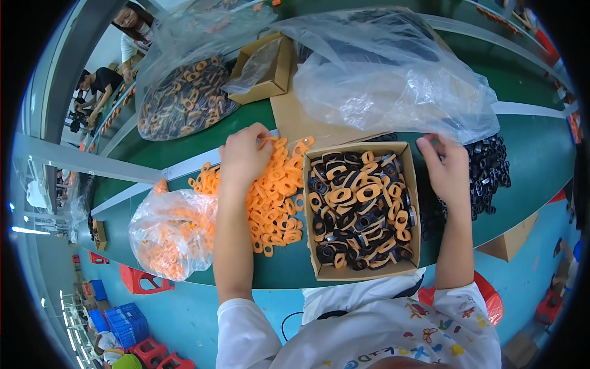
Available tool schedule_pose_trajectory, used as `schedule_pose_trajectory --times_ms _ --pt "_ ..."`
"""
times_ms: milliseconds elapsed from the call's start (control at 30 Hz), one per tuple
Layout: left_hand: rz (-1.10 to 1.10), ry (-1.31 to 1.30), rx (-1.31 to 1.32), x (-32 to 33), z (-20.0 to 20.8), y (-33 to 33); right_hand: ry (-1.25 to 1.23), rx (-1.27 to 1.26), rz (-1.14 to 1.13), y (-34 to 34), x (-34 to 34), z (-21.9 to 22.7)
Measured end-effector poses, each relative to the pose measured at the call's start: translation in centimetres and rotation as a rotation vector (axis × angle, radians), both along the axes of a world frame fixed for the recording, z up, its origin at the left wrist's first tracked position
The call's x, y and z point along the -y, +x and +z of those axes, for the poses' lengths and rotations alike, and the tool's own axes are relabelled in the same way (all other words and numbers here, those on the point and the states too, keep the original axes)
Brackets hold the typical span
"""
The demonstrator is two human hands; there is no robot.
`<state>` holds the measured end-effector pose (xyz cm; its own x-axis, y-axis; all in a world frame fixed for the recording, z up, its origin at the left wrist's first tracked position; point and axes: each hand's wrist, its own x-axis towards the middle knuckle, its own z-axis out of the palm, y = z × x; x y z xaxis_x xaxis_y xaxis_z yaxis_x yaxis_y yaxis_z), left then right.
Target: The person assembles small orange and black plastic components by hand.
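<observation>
While an open brown cardboard box point(370, 275) full of small black-and-orange ring-shaped parts point(369, 193) stands before me on the green counter point(534, 157), my hands are on either side of it. My left hand point(245, 154) is left of the box's far end, over the upper part of a loose heap of bright orange ring-shaped pieces point(276, 192). Its fingers are curled, with an orange piece at their tips; I can't tell whether they grip it. My right hand point(447, 165) is just right of the box's far corner, thumb and forefinger slightly parted, near the edge of a large clear plastic bag point(399, 86) behind the box; I can't tell if they have hold of anything. Small black pieces point(490, 175) are piled farther right of the box. Well left of it, past my forearm, lies a clear bag of orange pieces point(169, 237).
</observation>
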<state>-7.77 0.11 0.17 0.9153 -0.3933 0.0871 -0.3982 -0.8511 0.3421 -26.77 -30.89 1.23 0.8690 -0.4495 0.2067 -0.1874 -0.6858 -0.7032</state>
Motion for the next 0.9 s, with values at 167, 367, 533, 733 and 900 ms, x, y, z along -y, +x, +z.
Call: schedule_pose_trajectory --times_ms 167,367,533,733,900 --pt "-0.075 -0.201 -0.099 0.7 1.0 -0.4 0.922 0.273 0.196 -0.6 -0.4 0.4" --pt "-0.214 -0.237 -0.180 0.8 3.0 -1.5 1.076 0.337 0.284 -0.4 -1.7 0.3" --pt "-0.346 -0.390 -0.034 1.7 4.5 -3.1 1.060 0.357 0.368 -0.6 -1.8 0.5" --pt "-0.331 -0.990 -0.722 5.3 6.3 -9.0 1.005 0.381 0.450 -1.0 -3.3 0.4" --pt "-0.330 -1.072 -0.874 6.7 5.8 -10.5 0.731 0.488 0.559 -1.0 -4.3 0.2"
